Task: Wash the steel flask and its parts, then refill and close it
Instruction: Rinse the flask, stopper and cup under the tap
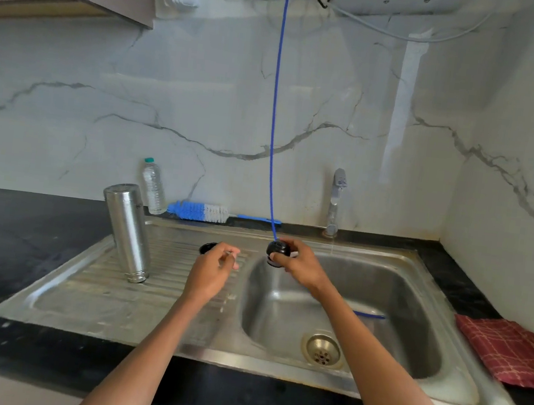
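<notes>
Flask mid-left is brushed shiny steel, sink duller scuffed steel, counter glossy black stone, wall polished marble, lower-right cloth woven matt red.

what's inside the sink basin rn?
In the sink basin: the drain strainer and a blue tube end, partly covered by the right forearm. The right hand holds a black cap above it. Standing water: cannot tell.

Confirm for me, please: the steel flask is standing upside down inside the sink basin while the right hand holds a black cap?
Not quite: the head view shows the steel flask upside down on the ribbed drainboard, left of the basin. The right hand does hold the black cap.
</notes>
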`<action>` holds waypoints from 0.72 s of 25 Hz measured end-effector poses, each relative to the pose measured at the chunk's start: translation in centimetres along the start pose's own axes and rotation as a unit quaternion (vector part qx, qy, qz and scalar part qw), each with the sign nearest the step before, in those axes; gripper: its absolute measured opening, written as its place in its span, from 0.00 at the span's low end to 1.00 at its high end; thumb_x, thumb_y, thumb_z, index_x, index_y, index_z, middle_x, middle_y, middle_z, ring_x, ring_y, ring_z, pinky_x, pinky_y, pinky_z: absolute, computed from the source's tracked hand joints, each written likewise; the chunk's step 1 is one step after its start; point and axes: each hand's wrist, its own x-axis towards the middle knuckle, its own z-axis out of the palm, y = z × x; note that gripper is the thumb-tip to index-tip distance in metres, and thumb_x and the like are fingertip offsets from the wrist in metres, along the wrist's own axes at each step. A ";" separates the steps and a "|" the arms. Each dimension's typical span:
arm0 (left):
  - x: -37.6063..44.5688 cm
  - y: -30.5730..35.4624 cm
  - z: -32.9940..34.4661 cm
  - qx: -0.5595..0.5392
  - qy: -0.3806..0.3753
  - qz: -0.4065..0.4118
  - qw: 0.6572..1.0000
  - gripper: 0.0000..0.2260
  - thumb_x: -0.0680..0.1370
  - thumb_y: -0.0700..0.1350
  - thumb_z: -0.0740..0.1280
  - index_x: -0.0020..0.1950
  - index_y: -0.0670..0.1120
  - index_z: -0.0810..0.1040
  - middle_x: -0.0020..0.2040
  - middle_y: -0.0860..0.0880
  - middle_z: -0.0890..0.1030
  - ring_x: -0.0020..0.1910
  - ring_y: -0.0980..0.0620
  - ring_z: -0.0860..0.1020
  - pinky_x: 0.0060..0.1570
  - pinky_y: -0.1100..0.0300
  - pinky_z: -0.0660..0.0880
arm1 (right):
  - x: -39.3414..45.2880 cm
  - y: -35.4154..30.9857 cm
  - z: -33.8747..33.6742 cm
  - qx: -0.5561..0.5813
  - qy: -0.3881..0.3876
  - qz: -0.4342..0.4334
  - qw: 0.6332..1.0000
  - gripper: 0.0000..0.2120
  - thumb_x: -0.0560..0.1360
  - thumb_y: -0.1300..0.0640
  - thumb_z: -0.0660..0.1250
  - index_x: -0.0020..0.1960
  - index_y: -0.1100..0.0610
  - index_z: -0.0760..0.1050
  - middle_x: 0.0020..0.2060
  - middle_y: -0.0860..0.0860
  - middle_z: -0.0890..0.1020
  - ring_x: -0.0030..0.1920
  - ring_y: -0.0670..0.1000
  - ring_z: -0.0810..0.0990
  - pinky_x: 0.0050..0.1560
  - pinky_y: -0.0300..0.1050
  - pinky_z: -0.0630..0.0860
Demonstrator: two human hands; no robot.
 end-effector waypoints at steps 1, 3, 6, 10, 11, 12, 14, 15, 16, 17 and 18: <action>-0.2 -0.6 -1.3 0.002 0.012 0.001 1.000 0.08 0.83 0.44 0.65 0.52 0.58 0.80 0.39 0.59 0.85 0.42 0.53 0.84 0.48 0.45 0.82 | 0.4 -0.7 1.4 0.034 -0.014 0.000 0.999 0.22 0.73 0.55 0.77 0.65 0.50 0.76 0.57 0.48 0.81 0.56 0.51 0.81 0.58 0.47 0.79; -1.0 -1.4 -4.0 0.016 0.032 0.000 0.999 0.08 0.83 0.44 0.64 0.55 0.56 0.80 0.40 0.60 0.85 0.41 0.51 0.83 0.46 0.45 0.82 | 0.8 -2.1 4.5 0.073 -0.051 -0.003 0.996 0.20 0.73 0.58 0.76 0.63 0.51 0.77 0.57 0.49 0.81 0.55 0.50 0.81 0.58 0.47 0.79; -2.3 -2.4 -7.2 0.035 0.049 -0.016 0.998 0.07 0.84 0.45 0.64 0.55 0.57 0.79 0.40 0.57 0.85 0.40 0.49 0.83 0.46 0.44 0.82 | 1.2 -3.5 8.9 0.079 -0.072 -0.007 0.994 0.20 0.73 0.61 0.77 0.63 0.55 0.76 0.55 0.49 0.81 0.51 0.46 0.80 0.54 0.40 0.77; -3.5 -4.1 -9.8 0.059 0.068 -0.025 0.996 0.07 0.84 0.47 0.64 0.58 0.55 0.79 0.43 0.61 0.84 0.40 0.48 0.83 0.43 0.42 0.82 | 1.5 -4.6 12.8 0.080 -0.117 -0.010 0.990 0.26 0.73 0.63 0.75 0.69 0.54 0.73 0.52 0.51 0.79 0.48 0.46 0.79 0.50 0.41 0.79; -3.7 -4.5 -10.2 0.061 0.072 -0.031 0.995 0.07 0.84 0.47 0.64 0.58 0.56 0.78 0.43 0.62 0.83 0.40 0.47 0.83 0.43 0.41 0.82 | 1.6 -4.6 13.5 0.066 -0.131 -0.018 0.989 0.27 0.73 0.63 0.75 0.70 0.53 0.73 0.52 0.50 0.78 0.49 0.48 0.80 0.55 0.45 0.80; -3.9 -4.8 -10.6 0.061 0.077 -0.038 0.994 0.07 0.84 0.47 0.64 0.58 0.56 0.78 0.43 0.62 0.83 0.40 0.47 0.83 0.43 0.41 0.82 | 1.7 -4.6 14.0 0.049 -0.143 -0.024 0.988 0.28 0.73 0.63 0.74 0.71 0.52 0.72 0.52 0.49 0.78 0.51 0.49 0.80 0.58 0.49 0.80; -4.2 -5.2 -11.0 0.058 0.086 -0.051 0.993 0.07 0.83 0.47 0.64 0.58 0.56 0.79 0.42 0.60 0.84 0.41 0.51 0.83 0.45 0.42 0.82 | 1.9 -4.6 14.7 -0.007 -0.156 -0.028 0.987 0.28 0.73 0.62 0.75 0.71 0.52 0.72 0.56 0.51 0.78 0.56 0.52 0.80 0.61 0.49 0.78; -4.3 -5.5 -11.2 0.056 0.087 -0.056 0.993 0.07 0.83 0.47 0.64 0.58 0.55 0.79 0.42 0.59 0.84 0.43 0.54 0.83 0.47 0.43 0.82 | 2.0 -4.7 14.9 -0.043 -0.164 -0.028 0.985 0.27 0.73 0.60 0.76 0.70 0.53 0.72 0.59 0.53 0.78 0.58 0.53 0.79 0.62 0.48 0.78; -4.4 -5.8 -11.3 0.055 0.088 -0.061 0.993 0.07 0.83 0.47 0.64 0.58 0.55 0.79 0.42 0.58 0.84 0.44 0.57 0.83 0.49 0.44 0.82 | 2.2 -4.9 15.1 -0.085 -0.174 -0.032 0.981 0.27 0.73 0.59 0.76 0.69 0.53 0.73 0.61 0.53 0.78 0.60 0.54 0.79 0.63 0.48 0.77; -4.4 -6.0 -11.4 0.054 0.087 -0.066 0.992 0.07 0.83 0.47 0.64 0.58 0.55 0.79 0.42 0.58 0.84 0.46 0.58 0.83 0.50 0.45 0.82 | 2.4 -5.0 15.2 -0.132 -0.185 -0.039 0.973 0.26 0.73 0.57 0.76 0.69 0.53 0.73 0.62 0.54 0.78 0.62 0.55 0.79 0.63 0.47 0.76; -4.4 -6.2 -11.4 0.055 0.086 -0.072 0.992 0.07 0.83 0.47 0.64 0.58 0.55 0.79 0.42 0.57 0.84 0.46 0.58 0.83 0.51 0.45 0.82 | 2.6 -5.2 15.2 -0.179 -0.198 -0.049 0.963 0.26 0.73 0.56 0.75 0.70 0.53 0.74 0.63 0.53 0.78 0.63 0.55 0.78 0.63 0.47 0.75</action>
